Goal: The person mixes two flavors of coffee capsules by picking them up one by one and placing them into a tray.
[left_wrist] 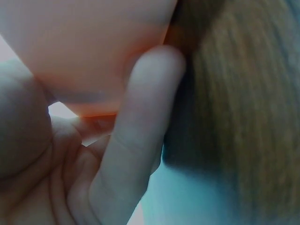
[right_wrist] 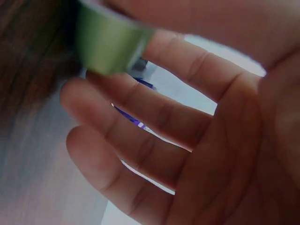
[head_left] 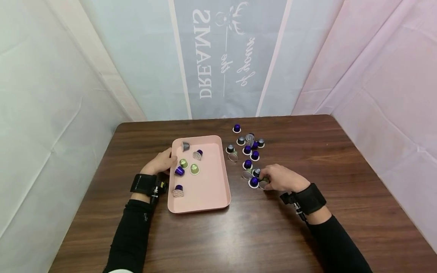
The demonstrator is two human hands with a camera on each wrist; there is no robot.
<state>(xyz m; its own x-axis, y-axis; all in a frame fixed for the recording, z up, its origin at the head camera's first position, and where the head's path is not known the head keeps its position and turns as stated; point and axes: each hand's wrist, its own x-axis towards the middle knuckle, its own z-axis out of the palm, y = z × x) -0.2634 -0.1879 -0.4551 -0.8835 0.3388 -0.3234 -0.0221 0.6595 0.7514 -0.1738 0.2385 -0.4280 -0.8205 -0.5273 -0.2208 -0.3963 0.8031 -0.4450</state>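
Observation:
At its left edge, a pink tray (head_left: 208,193) is held by my left hand (head_left: 159,162). The left wrist view shows a finger pressed along the tray's side (left_wrist: 93,61). Green, purple and grey coffee capsules lie in the tray, among them a green one (head_left: 194,169) and a purple one (head_left: 179,171). My right hand (head_left: 281,178) is at the near end of a loose group of capsules on the table. Between its thumb and index finger it pinches a green coffee capsule (right_wrist: 110,44), whose silver lid (head_left: 264,185) shows in the head view. A purple capsule (head_left: 254,182) stands just left of it.
Several more capsules are scattered right of the tray, such as a purple one (head_left: 237,128) far back and a grey one (head_left: 230,148) near the tray's edge. The brown wooden table (head_left: 218,242) ends at a hanging cloth (head_left: 235,106) behind.

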